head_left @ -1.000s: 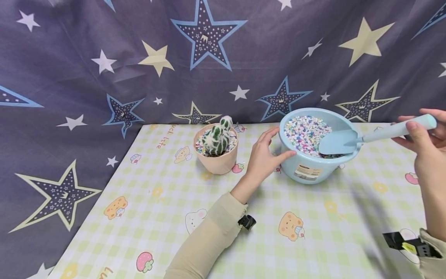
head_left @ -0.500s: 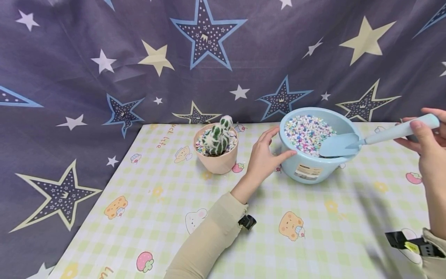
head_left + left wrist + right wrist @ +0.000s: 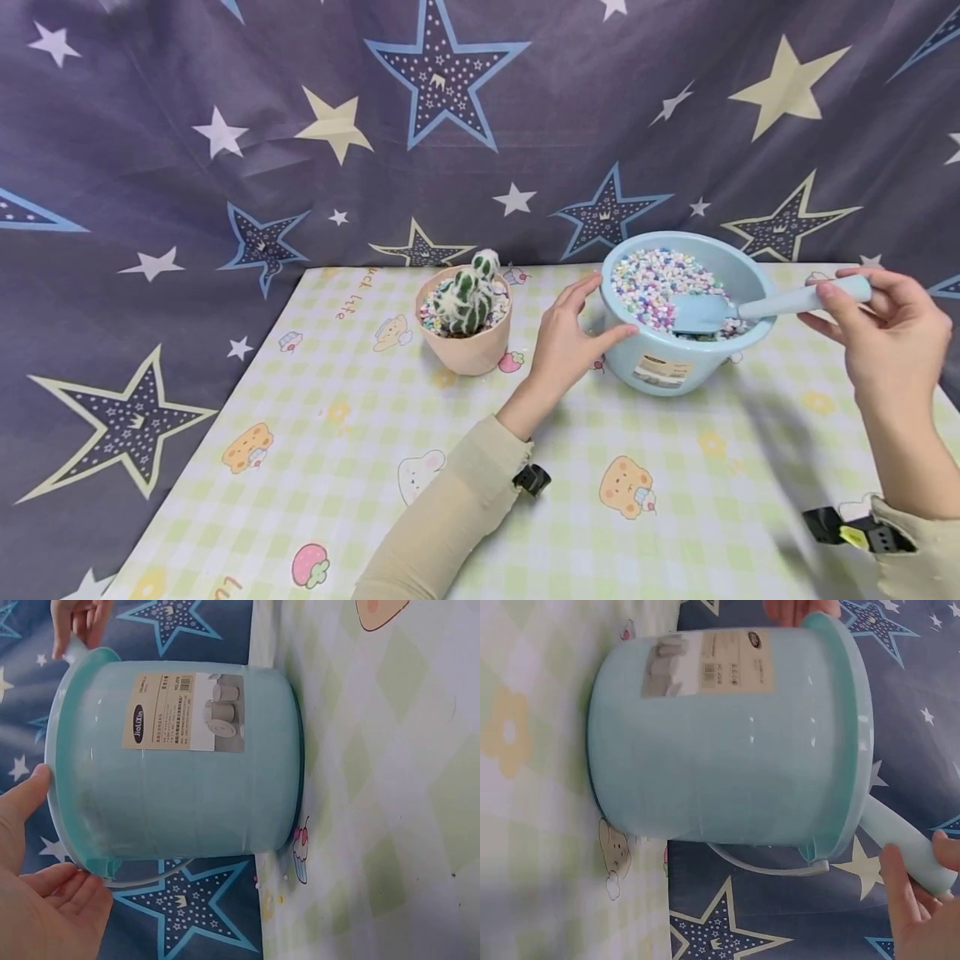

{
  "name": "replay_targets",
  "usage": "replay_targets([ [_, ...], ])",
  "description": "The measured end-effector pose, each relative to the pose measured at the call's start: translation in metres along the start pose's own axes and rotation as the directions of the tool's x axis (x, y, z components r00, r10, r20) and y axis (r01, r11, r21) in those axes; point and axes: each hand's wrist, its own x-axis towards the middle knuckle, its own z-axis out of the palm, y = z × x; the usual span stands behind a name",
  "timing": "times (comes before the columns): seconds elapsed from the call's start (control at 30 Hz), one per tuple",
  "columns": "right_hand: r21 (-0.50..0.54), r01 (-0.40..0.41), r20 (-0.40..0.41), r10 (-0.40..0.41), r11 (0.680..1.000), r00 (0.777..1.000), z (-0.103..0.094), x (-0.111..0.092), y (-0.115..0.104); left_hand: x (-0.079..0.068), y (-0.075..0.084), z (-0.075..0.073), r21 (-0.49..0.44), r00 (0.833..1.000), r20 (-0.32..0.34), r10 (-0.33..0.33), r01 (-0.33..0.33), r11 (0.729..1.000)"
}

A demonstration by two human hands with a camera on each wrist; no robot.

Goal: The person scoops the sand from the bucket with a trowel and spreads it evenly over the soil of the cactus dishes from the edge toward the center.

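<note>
A light blue bucket (image 3: 645, 358) holds small multicoloured pebbles (image 3: 656, 283). My left hand (image 3: 566, 342) holds its left side, with the thumb along the front of the rim and the fingers farther back. In the left wrist view, that hand's fingertips (image 3: 71, 881) lie right at the rim by the bail's ear. My right hand (image 3: 892, 342) grips the handle of a light blue hand trowel (image 3: 795, 300) from the right. The trowel's blade (image 3: 701, 312) rests over the pebbles inside the bucket, its shaft crossing the right rim.
Left of the bucket stands a peach pot (image 3: 468, 354) with a fuzzy cactus (image 3: 465, 304) and similar pebbles. A green-checked cloth (image 3: 337, 475) covers the table, and a dark starry curtain (image 3: 555, 100) hangs behind. The bucket's thin bail (image 3: 769, 868) hangs down its far side.
My right hand has moved left and slightly down with the trowel, taking the blade farther in over the pebbles. The left hand, bucket and cactus pot stay in place.
</note>
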Motion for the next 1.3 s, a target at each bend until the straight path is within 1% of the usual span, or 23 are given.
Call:
replay_targets([
  [0.07,-0.031,-0.018,-0.002,0.018,0.999,1.000,0.001,-0.001,0.002,0.000,0.000,-0.001,0.016,1.000,-0.007,0.011,-0.010,1.000],
  [0.13,-0.022,-0.041,0.022,0.042,0.999,0.999,0.001,-0.001,0.003,0.000,0.000,-0.002,0.031,1.000,-0.013,0.018,-0.017,0.999],
  [0.23,-0.044,-0.083,0.092,0.087,0.996,0.992,0.003,-0.002,0.006,-0.001,0.000,-0.003,0.054,0.999,-0.023,0.025,-0.023,0.998],
  [0.37,-0.075,-0.084,0.180,0.096,0.994,0.979,0.004,-0.003,0.008,0.000,0.000,-0.005,0.065,0.999,-0.023,0.031,-0.030,0.997],
  [0.43,-0.033,-0.104,0.221,0.109,0.994,0.969,0.003,-0.003,0.008,0.001,-0.001,-0.006,0.070,0.999,-0.020,0.031,-0.029,0.997],
  [0.53,0.046,-0.178,0.275,0.159,0.983,0.948,0.001,-0.003,0.008,0.001,-0.002,-0.005,0.082,1.000,-0.005,0.019,-0.019,0.996],
  [0.57,0.067,-0.198,0.279,0.172,0.978,0.945,0.000,-0.003,0.008,0.000,-0.002,-0.005,0.081,1.000,0.004,0.017,-0.017,0.997],
  [0.63,0.093,-0.220,0.266,0.188,0.971,0.945,-0.002,-0.004,0.008,-0.001,-0.002,-0.003,0.078,1.000,0.022,0.013,-0.015,0.997],
  [0.73,0.097,-0.226,0.217,0.200,0.969,0.955,-0.005,-0.006,0.008,-0.002,-0.002,-0.001,0.067,0.999,0.036,0.010,-0.012,0.998],
  [0.83,0.119,-0.235,0.190,0.210,0.965,0.959,-0.008,-0.005,0.006,-0.003,-0.001,0.000,0.055,0.999,0.032,0.017,-0.019,0.998],
  [0.97,0.176,-0.279,0.170,0.250,0.944,0.953,-0.015,-0.001,0.002,-0.003,-0.001,0.000,0.054,0.999,0.023,0.026,-0.028,0.998],
  [1.07,0.186,-0.300,0.171,0.270,0.935,0.947,-0.017,-0.001,0.002,-0.003,-0.001,-0.001,0.061,0.999,0.020,0.030,-0.032,0.998],
  [1.17,0.177,-0.278,0.186,0.245,0.944,0.951,-0.012,-0.004,0.005,-0.003,0.000,-0.001,0.072,0.999,0.018,0.034,-0.035,0.997],
  [1.3,0.184,-0.211,0.212,0.170,0.960,0.962,0.000,-0.009,0.009,-0.002,0.001,-0.002,0.090,0.999,0.013,0.033,-0.034,0.995],
])
